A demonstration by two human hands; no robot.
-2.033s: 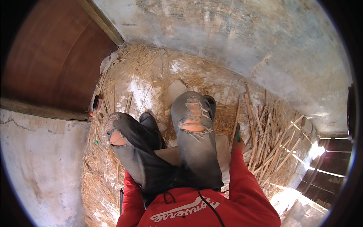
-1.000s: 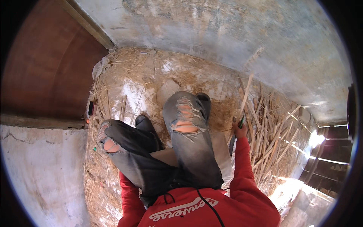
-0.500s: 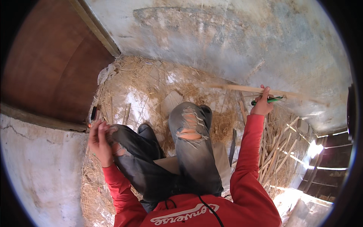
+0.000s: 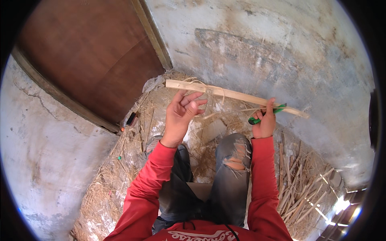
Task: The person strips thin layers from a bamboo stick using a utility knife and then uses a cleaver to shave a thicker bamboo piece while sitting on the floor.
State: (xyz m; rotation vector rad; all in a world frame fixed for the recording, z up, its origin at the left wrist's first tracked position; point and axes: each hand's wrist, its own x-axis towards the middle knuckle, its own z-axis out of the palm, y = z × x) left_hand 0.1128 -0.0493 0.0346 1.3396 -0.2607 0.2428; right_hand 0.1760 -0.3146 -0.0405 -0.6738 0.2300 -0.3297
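A long pale strip of wood or bamboo (image 4: 237,95) slants across in front of me, its left end wider and higher. My right hand (image 4: 263,125) grips it toward the right end. That same hand also holds a green utility knife (image 4: 279,108), whose body crosses under the fingers. Just below the strip's left part, my left hand (image 4: 178,122) is raised with its fingers bent and apart, holding nothing that I can see. Thin curled shavings (image 4: 222,94) hang along the strip near those fingers.
Straw and shavings (image 4: 108,180) litter the floor around my legs. A pile of thin sticks (image 4: 299,188) lies at the right. A stained wall (image 4: 257,52) rises close ahead, with a brown door panel (image 4: 92,60) at the left. A small black object (image 4: 131,119) sits near the door frame.
My left hand has come up from beside my left knee to the strip's left part. The right hand, still holding strip and knife, has shifted slightly left and lower. The view has turned leftward.
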